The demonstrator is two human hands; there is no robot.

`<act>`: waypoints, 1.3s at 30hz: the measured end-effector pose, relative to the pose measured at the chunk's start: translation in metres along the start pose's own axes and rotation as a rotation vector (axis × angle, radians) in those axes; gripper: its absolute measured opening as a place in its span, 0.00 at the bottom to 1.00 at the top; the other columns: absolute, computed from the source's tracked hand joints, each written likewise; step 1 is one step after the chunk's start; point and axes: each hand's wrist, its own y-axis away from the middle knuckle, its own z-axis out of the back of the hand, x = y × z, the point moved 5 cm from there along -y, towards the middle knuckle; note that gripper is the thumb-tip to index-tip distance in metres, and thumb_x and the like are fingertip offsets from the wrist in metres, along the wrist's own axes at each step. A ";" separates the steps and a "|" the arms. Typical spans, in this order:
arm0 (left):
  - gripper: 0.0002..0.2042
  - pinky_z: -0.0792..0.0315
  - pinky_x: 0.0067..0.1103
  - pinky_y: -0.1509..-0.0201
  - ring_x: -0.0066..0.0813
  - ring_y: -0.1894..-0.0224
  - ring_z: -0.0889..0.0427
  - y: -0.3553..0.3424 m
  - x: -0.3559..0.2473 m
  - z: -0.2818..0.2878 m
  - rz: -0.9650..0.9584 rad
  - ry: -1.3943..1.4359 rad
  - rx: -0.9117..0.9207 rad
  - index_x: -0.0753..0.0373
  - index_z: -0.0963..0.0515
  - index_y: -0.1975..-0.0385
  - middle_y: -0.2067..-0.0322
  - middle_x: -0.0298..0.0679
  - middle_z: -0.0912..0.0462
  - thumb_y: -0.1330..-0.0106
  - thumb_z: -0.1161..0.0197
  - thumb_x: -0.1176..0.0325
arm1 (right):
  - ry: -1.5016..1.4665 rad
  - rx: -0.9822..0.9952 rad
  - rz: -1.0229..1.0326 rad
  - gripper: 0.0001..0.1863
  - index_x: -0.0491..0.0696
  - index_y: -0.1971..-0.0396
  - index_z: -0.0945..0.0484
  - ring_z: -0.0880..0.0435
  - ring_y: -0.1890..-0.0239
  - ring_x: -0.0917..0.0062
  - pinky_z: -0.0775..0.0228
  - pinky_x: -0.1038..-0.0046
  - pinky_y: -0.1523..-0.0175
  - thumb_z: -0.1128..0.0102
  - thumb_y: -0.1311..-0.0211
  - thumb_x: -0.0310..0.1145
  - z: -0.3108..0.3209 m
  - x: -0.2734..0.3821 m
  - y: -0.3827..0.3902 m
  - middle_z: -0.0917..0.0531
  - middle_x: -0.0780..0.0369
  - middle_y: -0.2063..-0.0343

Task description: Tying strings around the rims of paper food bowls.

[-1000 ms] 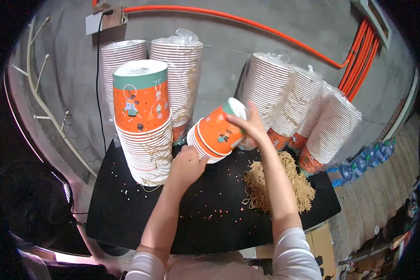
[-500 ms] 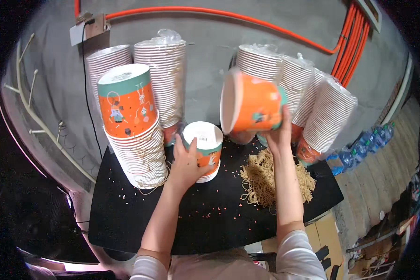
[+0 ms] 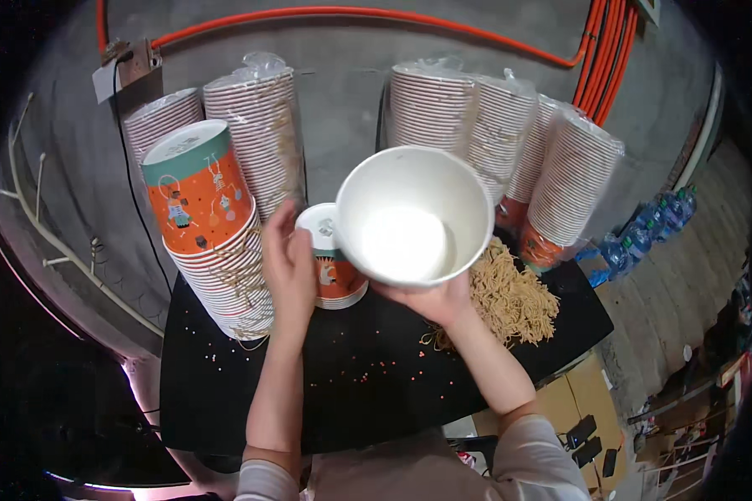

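Note:
My right hand (image 3: 430,301) holds a paper bucket (image 3: 416,221) from below, its white inside turned up toward me. Behind and to its left, a short stack of upside-down orange and green paper buckets (image 3: 340,271) stands on the black table, partly hidden. Close to that stack's left side, my left hand (image 3: 289,260) is raised with fingers stretched and nothing in it. A tall leaning stack of upturned buckets (image 3: 207,188) stands left of it, with strands of cord hanging down its side. Right of my right hand lies a heap of tan cord (image 3: 513,301).
Tall plastic-wrapped stacks of paper buckets (image 3: 255,134) line the back left, with more wrapped stacks (image 3: 572,171) at the back right. Small pink and white bits dot the black table (image 3: 367,417). Bottles with blue wrapping (image 3: 643,230) lie beyond its right edge.
The bucket in my right hand has come left and nearer, turning from sideways to mouth-up. My left hand has let go of the short stack's top and moved left.

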 end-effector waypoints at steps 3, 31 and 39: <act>0.23 0.39 0.33 0.27 0.44 0.29 0.32 0.006 -0.054 0.012 -0.208 0.250 0.056 0.65 0.30 0.34 0.31 0.54 0.34 0.28 0.42 0.68 | 0.170 -0.001 -0.052 0.41 0.55 0.24 0.42 0.35 0.26 0.63 0.41 0.48 0.25 0.63 0.26 0.67 0.041 -0.015 0.005 0.36 0.59 0.26; 0.25 0.19 0.31 0.51 0.38 0.59 0.11 0.079 -0.026 -0.044 0.075 -0.543 1.236 0.60 0.23 0.43 0.58 0.44 0.11 0.42 0.27 0.66 | 2.558 -0.391 0.272 0.06 0.49 0.72 0.13 0.12 0.63 0.59 0.20 0.59 0.58 0.39 0.44 0.31 0.130 0.091 0.032 0.12 0.56 0.68; 0.20 0.19 0.30 0.53 0.34 0.57 0.12 0.057 -0.012 -0.044 -0.050 -0.436 0.898 0.61 0.21 0.46 0.57 0.43 0.12 0.39 0.28 0.70 | 1.915 -0.429 0.477 0.06 0.43 0.67 0.17 0.25 0.74 0.86 0.31 0.77 0.66 0.35 0.37 0.30 0.026 0.100 0.013 0.18 0.67 0.77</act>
